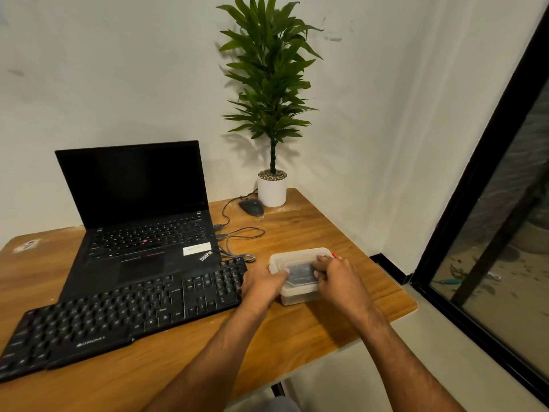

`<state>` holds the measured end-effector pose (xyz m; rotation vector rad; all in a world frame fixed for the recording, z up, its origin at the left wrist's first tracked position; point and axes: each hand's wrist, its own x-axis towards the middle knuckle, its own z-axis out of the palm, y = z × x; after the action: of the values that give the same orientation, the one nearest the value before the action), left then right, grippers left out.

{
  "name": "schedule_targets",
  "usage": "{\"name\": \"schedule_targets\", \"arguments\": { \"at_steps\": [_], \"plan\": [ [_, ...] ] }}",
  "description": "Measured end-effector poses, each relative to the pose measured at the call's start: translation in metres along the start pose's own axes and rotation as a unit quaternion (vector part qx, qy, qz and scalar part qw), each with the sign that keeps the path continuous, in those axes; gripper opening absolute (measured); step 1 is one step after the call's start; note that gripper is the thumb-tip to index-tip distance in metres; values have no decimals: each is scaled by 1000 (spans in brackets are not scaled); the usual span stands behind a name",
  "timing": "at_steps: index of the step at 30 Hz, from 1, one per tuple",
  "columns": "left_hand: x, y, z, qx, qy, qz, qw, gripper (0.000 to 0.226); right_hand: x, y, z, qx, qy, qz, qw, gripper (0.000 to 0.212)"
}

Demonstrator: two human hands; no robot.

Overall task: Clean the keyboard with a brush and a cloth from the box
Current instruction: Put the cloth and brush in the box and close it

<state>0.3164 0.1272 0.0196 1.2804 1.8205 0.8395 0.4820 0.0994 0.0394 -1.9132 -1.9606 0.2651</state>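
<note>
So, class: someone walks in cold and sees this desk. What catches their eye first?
Probably the tall green potted plant in the back corner of the wooden table. Next, both hands, left hand and right hand, gripping the translucent plastic box beside the black external keyboard.

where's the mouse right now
In the head view the mouse sits at the table's far edge, right of the laptop, beside the plant pot.
</note>
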Motion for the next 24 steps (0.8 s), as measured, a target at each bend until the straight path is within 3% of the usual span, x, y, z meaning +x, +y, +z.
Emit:
{"name": "schedule_targets", "arguments": {
  "at_steps": [8,14,24],
  "plan": [
    [-2,1,3,10,54,3,998,13,-1,-2,5,1,7,-1,1000,36],
    [-12,0,15,3,75,-4,997,22,-2,-4,6,-27,16,-7,999,38],
    [-22,7,22,121,88,39,988,25,0,0,17,-28,32,-30,999,32]
  ]
}}
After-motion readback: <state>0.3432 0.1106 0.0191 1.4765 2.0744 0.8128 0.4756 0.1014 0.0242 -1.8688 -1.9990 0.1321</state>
